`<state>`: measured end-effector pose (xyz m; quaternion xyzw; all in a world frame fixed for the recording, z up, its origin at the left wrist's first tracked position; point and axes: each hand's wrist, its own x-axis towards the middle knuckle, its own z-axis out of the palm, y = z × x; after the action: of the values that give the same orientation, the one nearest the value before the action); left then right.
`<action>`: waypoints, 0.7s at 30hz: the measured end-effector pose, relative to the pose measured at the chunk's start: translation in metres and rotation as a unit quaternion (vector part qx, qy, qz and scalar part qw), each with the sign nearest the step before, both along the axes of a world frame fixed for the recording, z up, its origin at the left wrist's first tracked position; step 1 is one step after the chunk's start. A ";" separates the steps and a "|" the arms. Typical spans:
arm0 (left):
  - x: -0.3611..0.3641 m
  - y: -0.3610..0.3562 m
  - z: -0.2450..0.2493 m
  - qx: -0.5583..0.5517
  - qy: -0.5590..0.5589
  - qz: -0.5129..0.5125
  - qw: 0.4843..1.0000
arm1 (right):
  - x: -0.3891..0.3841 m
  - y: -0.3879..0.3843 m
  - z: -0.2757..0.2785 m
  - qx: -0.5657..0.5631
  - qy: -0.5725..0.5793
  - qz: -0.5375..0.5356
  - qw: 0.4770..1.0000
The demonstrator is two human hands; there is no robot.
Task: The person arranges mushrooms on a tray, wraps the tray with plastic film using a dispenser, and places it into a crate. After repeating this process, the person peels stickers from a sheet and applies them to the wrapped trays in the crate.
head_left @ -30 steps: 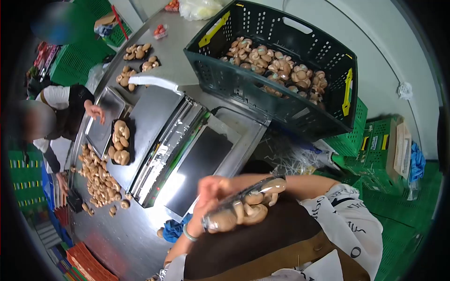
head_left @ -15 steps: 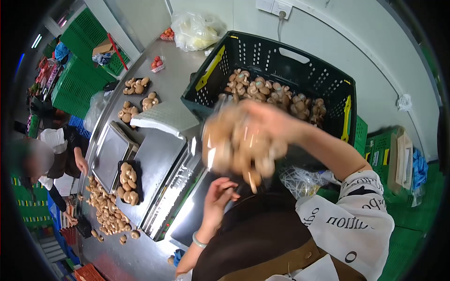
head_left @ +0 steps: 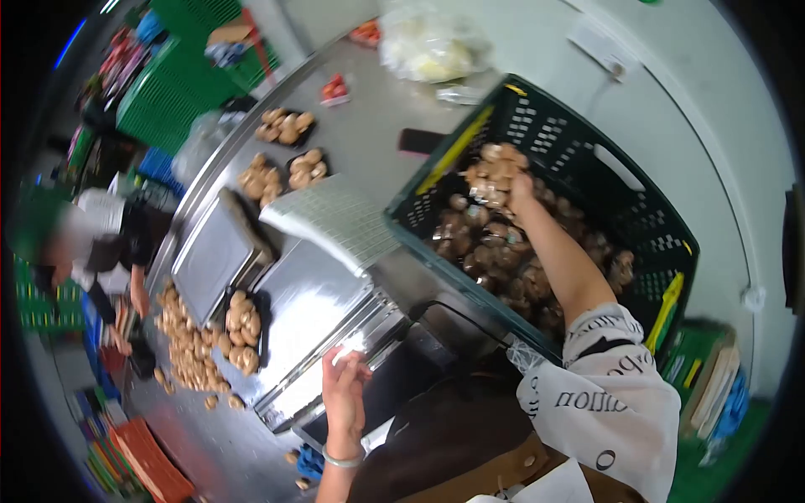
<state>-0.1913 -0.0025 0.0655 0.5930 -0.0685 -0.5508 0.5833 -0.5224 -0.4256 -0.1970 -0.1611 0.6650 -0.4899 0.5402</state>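
Note:
My right hand (head_left: 521,194) reaches into the dark green crate (head_left: 478,293) and holds a wrapped pack of mushrooms (head_left: 496,172) near its far left inner side. Below it lie many more mushroom packs (head_left: 528,277). My left hand (head_left: 345,387) is raised in front of the steel wrapping machine (head_left: 335,356), fingers partly spread, with nothing in it. An unwrapped tray of mushrooms (head_left: 243,331) sits left of the machine, beside a steel scale (head_left: 214,256). Loose mushrooms (head_left: 189,348) are heaped near the scale.
Several mushroom trays (head_left: 285,126) stand at the far side of the table (head_left: 360,109), with a small red pack (head_left: 334,90), a phone (head_left: 421,142) and a plastic bag (head_left: 432,46). A co-worker (head_left: 105,243) is at the left edge, hands near the heap.
My right hand has carried the mushrooms from above the machine into the crate. My left hand has shifted left and slightly down. The whole view has turned.

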 end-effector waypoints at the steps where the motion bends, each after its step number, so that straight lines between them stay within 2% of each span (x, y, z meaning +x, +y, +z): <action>1: 0.006 0.001 -0.001 0.001 -0.002 0.005 1.000 | 0.002 -0.001 -0.004 -0.013 0.050 -0.023 0.998; 2: 0.010 -0.003 0.003 0.000 -0.016 0.017 1.000 | -0.012 -0.008 -0.021 -0.022 -0.012 0.049 0.999; 3: 0.020 -0.004 0.003 0.005 -0.057 0.009 0.998 | 0.013 0.022 0.056 -0.004 -0.038 0.024 0.999; 4: 0.034 -0.003 -0.002 0.012 -0.097 0.001 0.995 | 0.017 0.025 0.081 0.040 -0.021 0.017 0.999; 5: 0.055 -0.001 -0.007 -0.013 -0.178 0.025 0.984 | 0.003 0.023 0.080 0.023 0.048 0.109 0.993; 6: 0.083 0.003 -0.013 -0.035 -0.259 0.041 0.964 | -0.037 -0.004 0.037 -0.037 0.216 0.208 0.953; 7: 0.115 0.003 -0.024 -0.021 -0.398 0.079 0.914 | -0.016 0.013 0.087 -0.035 0.101 0.132 0.986; 8: 0.146 0.003 -0.029 -0.005 -0.525 0.108 0.844 | -0.020 0.013 0.099 -0.154 0.248 0.162 0.943; 9: 0.173 0.002 -0.024 0.014 -0.625 0.112 0.772 | -0.024 0.012 0.111 -0.254 0.406 0.157 0.864; 10: 0.197 0.002 -0.020 0.033 -0.714 0.111 0.690 | -0.015 0.013 0.129 -0.210 0.550 0.115 0.800; 12: 0.235 0.002 -0.035 0.077 -0.741 0.043 0.666 | 0.026 0.043 0.194 -0.321 0.429 0.171 0.827; 13: 0.242 0.003 -0.043 0.072 -0.663 0.015 0.745 | 0.048 0.061 0.221 -0.358 0.396 0.206 0.820; 14: 0.260 0.007 -0.067 0.077 -0.629 -0.069 0.770 | 0.072 0.076 0.247 -0.394 0.362 0.240 0.810; 16: 0.236 0.005 -0.055 0.073 -0.747 -0.043 0.660 | 0.123 0.118 0.300 -0.459 0.311 0.313 0.771; 17: 0.236 0.006 -0.055 0.033 -0.780 -0.071 0.621 | 0.146 0.136 0.315 -0.480 0.317 0.344 0.742; 18: 0.234 0.009 -0.055 -0.005 -0.809 -0.100 0.580 | 0.174 0.166 0.336 -0.524 0.333 0.368 0.692; 19: 0.226 0.009 -0.055 0.014 -0.766 -0.095 0.635 | 0.196 0.191 0.348 -0.502 0.330 0.436 0.670; 20: 0.223 0.013 -0.051 -0.017 -0.766 -0.148 0.625 | 0.217 0.208 0.340 -0.518 0.315 0.481 0.633; 21: 0.220 0.012 -0.054 -0.016 -0.737 -0.157 0.657 | 0.238 0.232 0.337 -0.495 0.314 0.547 0.597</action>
<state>0.0289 0.0099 0.0113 0.7758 -0.5767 -0.0153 0.2555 -0.2845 -0.1938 0.1396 -0.8814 0.2359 -0.2760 0.3022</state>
